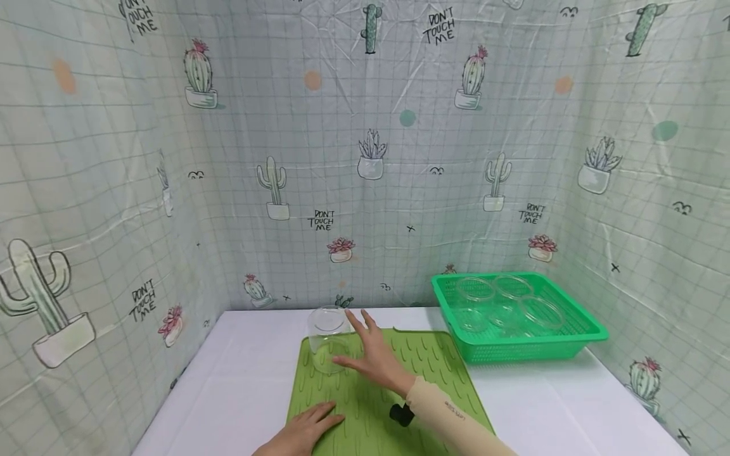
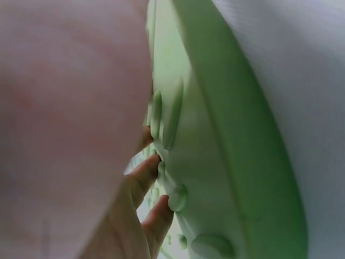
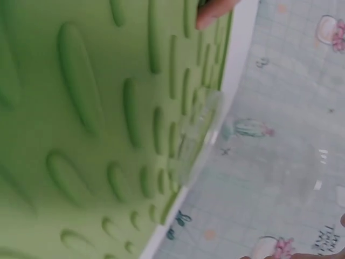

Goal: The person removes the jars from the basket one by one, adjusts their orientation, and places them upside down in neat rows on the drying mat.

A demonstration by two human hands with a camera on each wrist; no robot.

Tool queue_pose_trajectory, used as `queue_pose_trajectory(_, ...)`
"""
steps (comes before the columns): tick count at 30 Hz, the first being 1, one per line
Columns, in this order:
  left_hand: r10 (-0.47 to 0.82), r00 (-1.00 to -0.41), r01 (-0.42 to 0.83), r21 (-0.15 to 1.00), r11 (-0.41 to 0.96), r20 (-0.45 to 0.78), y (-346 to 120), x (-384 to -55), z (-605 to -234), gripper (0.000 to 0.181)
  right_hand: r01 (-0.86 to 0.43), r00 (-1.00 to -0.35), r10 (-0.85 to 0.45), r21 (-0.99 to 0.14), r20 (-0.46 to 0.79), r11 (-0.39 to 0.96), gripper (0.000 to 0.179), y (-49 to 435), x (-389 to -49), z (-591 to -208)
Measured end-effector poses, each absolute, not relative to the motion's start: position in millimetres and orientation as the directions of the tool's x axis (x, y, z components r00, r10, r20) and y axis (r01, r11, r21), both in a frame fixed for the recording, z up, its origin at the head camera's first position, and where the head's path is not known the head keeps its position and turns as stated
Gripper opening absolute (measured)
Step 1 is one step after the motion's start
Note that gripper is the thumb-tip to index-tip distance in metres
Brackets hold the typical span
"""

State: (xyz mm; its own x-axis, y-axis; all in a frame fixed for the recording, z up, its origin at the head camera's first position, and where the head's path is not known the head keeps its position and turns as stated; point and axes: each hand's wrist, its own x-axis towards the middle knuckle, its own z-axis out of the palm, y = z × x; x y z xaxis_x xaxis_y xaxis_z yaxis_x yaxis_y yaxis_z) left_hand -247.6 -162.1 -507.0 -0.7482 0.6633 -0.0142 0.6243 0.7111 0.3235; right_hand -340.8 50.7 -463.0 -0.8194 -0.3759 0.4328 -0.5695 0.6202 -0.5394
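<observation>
The clear cup (image 1: 327, 345) stands, long axis vertical, on the green mat (image 1: 367, 405), just left of the nearer right hand (image 1: 376, 356), whose spread fingers grip nothing. The left hand (image 1: 305, 427) rests on the mat, holding nothing. The right wrist view shows 1 fingertip (image 3: 209, 15) apart from the cup; the head view leaves contact unclear.

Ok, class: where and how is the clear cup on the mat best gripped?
Probably round the side wall of the clear cup, from the right: that wall is round and stands up from the green mat, and the right hand is spread at that side.
</observation>
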Motion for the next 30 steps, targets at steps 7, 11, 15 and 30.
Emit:
queue_pose_trajectory(7,0.656,-0.754,0.612,0.337,0.715,-0.022,-163,-248,-506,0.079,-0.584,-0.810,-0.393,-0.536,0.435,0.610,0.099,73,-322,-442)
queue_pose_trajectory(11,0.649,-0.760,0.609,0.327,0.723,-0.021,-162,-247,-507,0.080,-0.563,-0.825,-0.373,-0.556,0.425,0.612,0.101,87,-310,-435)
queue_pose_trajectory(15,0.648,-0.761,0.605,0.337,0.721,-0.018,-161,-247,-508,0.079,-0.552,-0.831,-0.333,-0.585,0.445,0.595,0.101,104,-300,-432)
queue_pose_trajectory(30,0.664,-0.748,0.633,0.313,0.708,0.013,-161,-246,-508,0.081,-0.481,-0.855,-0.161,-0.638,0.493,0.602,0.103,186,-270,-427)
